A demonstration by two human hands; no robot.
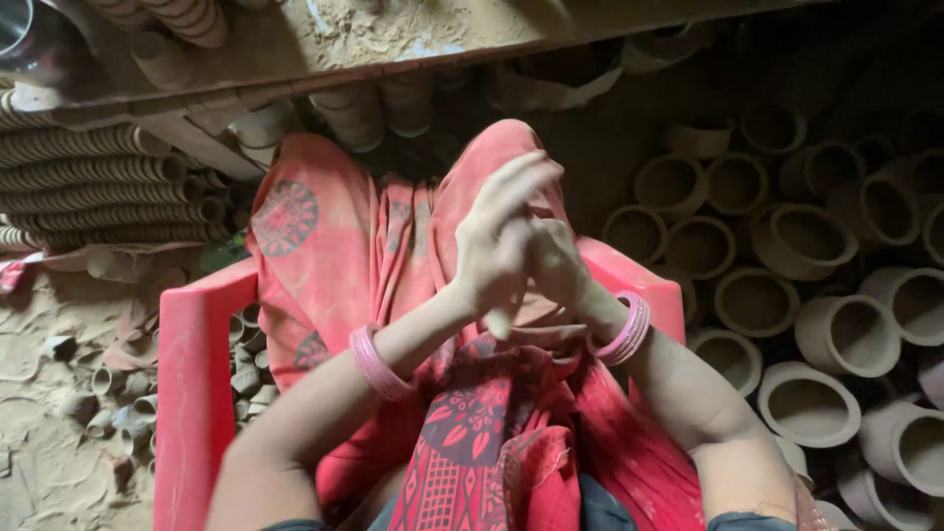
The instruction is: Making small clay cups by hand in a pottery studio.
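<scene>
Hands (519,246) beside empty clay pots (806,324)

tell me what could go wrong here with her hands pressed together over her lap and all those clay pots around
The left hand and right hand are pressed together, and whether they hold anything is hidden, so a small piece could slip onto the red cloth. The stacked clay pots lie close beside the red chair; an elbow swing might knock them.

Around a red plastic chair (192,393), stacked clay pots (816,324) fill the dim right side, sandy floor (39,433) lies left, and a dusty wooden shelf (324,49) runs above.
</scene>
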